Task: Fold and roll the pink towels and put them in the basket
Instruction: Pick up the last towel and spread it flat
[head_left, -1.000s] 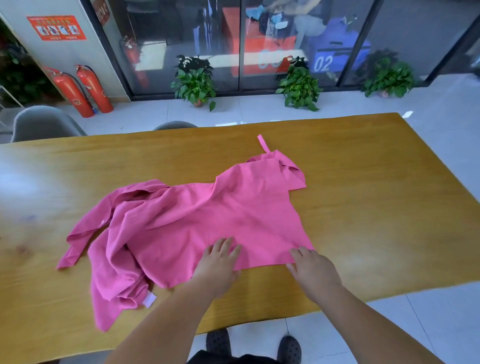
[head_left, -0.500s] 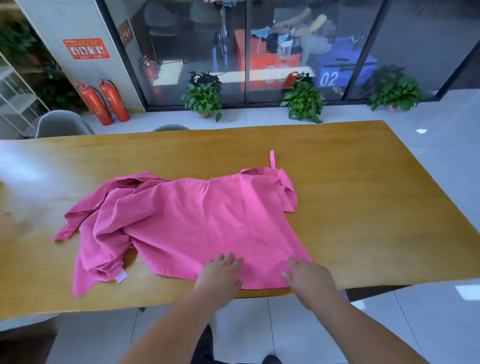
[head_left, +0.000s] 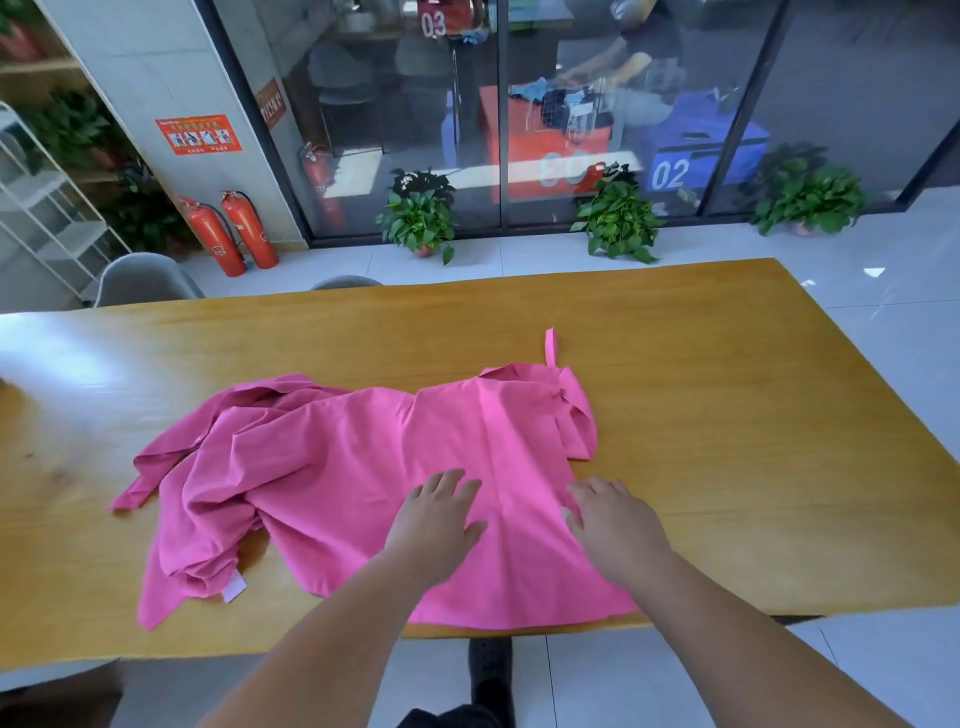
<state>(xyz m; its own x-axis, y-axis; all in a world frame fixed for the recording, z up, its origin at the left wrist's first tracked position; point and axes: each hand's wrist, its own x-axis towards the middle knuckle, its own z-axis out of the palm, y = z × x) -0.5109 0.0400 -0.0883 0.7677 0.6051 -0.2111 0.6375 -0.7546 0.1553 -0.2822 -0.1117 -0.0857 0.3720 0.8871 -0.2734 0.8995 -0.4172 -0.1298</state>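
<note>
Wooden table (head_left: 727, 415) fills most of the view, with its near edge toward the person. Pink towel (head_left: 337, 467) lies across its middle and near part. The right half is fairly flat and reaches the table's near edge, while the left half is bunched in loose folds. Left hand (head_left: 434, 525) rests palm down on the flat part, fingers straight and spread, gripping nothing. Right hand (head_left: 613, 530) lies flat near it at the towel's right edge, fingers straight, partly on cloth and partly on bare wood. A narrow pink loop (head_left: 550, 345) sticks out from the far right corner. A small white label (head_left: 235, 588) shows among the near left folds.
</note>
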